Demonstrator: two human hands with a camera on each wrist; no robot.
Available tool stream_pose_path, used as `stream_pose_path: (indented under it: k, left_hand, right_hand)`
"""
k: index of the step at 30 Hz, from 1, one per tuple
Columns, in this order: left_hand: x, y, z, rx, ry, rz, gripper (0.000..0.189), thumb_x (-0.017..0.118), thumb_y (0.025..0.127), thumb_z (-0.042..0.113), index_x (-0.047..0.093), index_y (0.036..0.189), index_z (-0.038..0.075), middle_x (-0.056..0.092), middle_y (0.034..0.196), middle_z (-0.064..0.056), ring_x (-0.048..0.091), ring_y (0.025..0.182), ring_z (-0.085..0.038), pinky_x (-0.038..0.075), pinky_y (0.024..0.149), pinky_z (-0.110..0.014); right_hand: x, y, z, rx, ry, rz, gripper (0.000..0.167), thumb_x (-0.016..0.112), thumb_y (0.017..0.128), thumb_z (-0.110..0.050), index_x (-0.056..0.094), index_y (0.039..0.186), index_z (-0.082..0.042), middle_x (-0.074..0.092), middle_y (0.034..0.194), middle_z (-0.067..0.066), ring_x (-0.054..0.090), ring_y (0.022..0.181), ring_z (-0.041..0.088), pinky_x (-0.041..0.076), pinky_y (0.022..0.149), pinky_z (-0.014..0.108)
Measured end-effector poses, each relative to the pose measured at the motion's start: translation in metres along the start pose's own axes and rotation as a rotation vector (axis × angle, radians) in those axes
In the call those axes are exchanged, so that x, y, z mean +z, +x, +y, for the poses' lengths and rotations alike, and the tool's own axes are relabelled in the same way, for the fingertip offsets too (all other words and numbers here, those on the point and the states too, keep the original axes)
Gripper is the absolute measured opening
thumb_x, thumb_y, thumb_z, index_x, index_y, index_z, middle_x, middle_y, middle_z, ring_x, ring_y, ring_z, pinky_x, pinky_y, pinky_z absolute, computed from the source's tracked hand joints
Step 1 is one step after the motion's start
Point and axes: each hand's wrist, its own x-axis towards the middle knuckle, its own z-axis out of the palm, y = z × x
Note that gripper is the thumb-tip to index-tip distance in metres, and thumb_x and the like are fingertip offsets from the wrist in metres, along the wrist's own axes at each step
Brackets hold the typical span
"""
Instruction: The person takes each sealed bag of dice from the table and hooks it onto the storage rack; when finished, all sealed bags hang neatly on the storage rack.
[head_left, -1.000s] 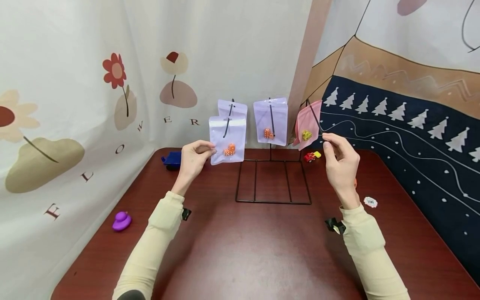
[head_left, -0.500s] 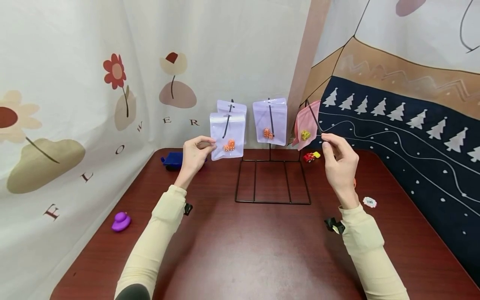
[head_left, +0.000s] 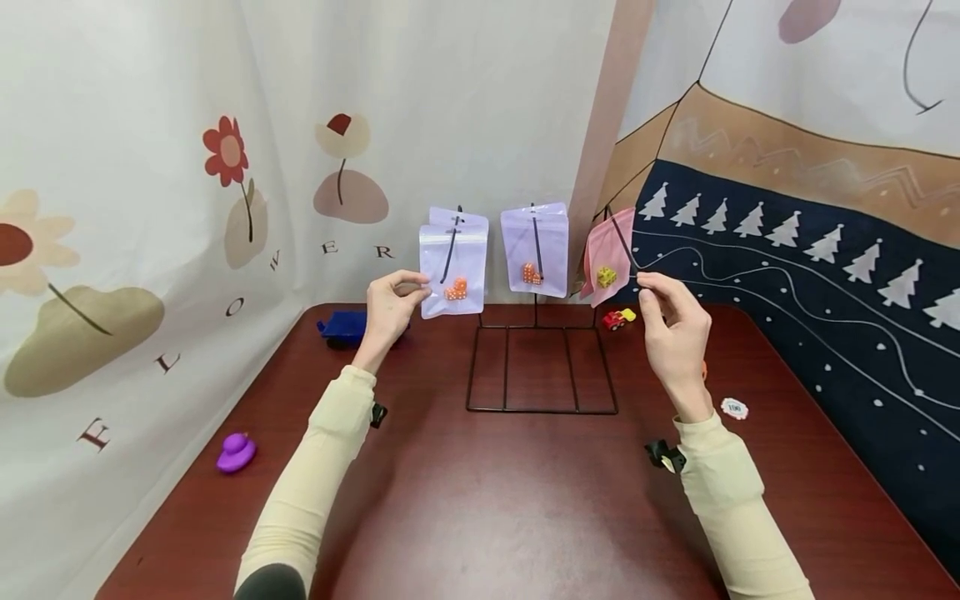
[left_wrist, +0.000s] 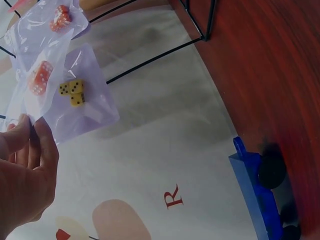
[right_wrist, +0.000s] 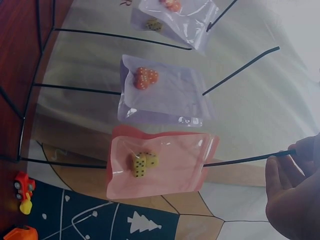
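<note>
My left hand (head_left: 390, 312) pinches the left edge of a clear lilac zip bag (head_left: 468, 254) holding orange dice. This bag hangs on the left hook of a black wire rack (head_left: 542, 411), the hook's end sticking out in front. Behind it on that hook is another lilac bag (left_wrist: 100, 100) with yellow dice. My right hand (head_left: 677, 333) pinches the tip of the rack's right hook (right_wrist: 240, 161), which carries a pink bag (right_wrist: 180, 172) with yellow dice. From the middle hook hangs a lilac bag (right_wrist: 172, 100) with orange dice; its top looks doubled in the head view.
At the back left of the brown table (head_left: 525, 492) stands a blue toy cart (head_left: 343, 327). A purple duck (head_left: 236, 452) sits near the left edge. On the right are a red-and-yellow toy car (head_left: 619, 318), a poker chip (head_left: 734, 408) and an orange toy (right_wrist: 21, 233).
My left hand has moved the front lilac bag slightly up and back along the left hook, closer to the bag behind. My right hand stays at the right hook's tip. The head view has shifted slightly.
</note>
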Motion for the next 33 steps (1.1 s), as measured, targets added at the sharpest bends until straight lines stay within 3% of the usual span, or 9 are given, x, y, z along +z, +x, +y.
stream_pose_path:
  k: [8,14,21,27,33]
  left_hand:
    - [0.003,0.009,-0.005,-0.014,0.044,0.028,0.013,0.076,0.078,-0.002,0.074,0.09,0.001,0.071,0.085,-0.015,0.069,0.075,-0.012,0.052,0.059,-0.017]
    - [0.005,0.012,-0.007,-0.024,0.056,0.024,0.014,0.076,0.079,0.0,0.074,0.093,0.001,0.071,0.088,-0.015,0.07,0.079,-0.02,0.052,0.059,-0.017]
    - [0.007,0.015,-0.013,-0.05,0.078,0.046,0.015,0.076,0.08,0.001,0.074,0.095,0.002,0.071,0.091,-0.014,0.069,0.084,-0.022,0.053,0.061,-0.017]
    - [0.007,0.015,-0.014,-0.074,0.043,0.006,0.018,0.075,0.08,-0.001,0.072,0.099,-0.001,0.07,0.099,-0.017,0.068,0.092,-0.03,0.056,0.067,-0.023]
    - [0.005,0.014,-0.012,-0.077,0.053,-0.017,0.023,0.072,0.082,-0.003,0.069,0.105,-0.002,0.067,0.108,-0.02,0.066,0.097,-0.03,0.057,0.075,-0.032]
  right_hand:
    - [0.002,0.0,0.002,-0.002,0.015,-0.008,0.017,0.054,0.088,0.016,0.062,0.103,0.018,0.063,0.104,0.027,0.061,0.09,0.016,0.051,0.083,0.019]
    - [0.004,-0.001,0.002,-0.01,0.019,-0.01,0.017,0.054,0.087,0.018,0.062,0.102,0.019,0.062,0.104,0.029,0.06,0.089,0.006,0.05,0.081,0.017]
    - [0.007,0.0,0.002,-0.012,0.02,-0.011,0.017,0.054,0.087,0.017,0.062,0.102,0.018,0.063,0.103,0.028,0.061,0.086,0.027,0.05,0.078,0.017]
    - [0.008,0.0,0.003,-0.024,0.022,-0.006,0.017,0.054,0.087,0.018,0.063,0.102,0.018,0.063,0.102,0.028,0.062,0.088,0.016,0.051,0.079,0.017]
    - [0.008,0.002,0.003,-0.031,0.026,-0.007,0.018,0.054,0.087,0.018,0.063,0.102,0.018,0.063,0.102,0.029,0.061,0.088,0.007,0.051,0.08,0.017]
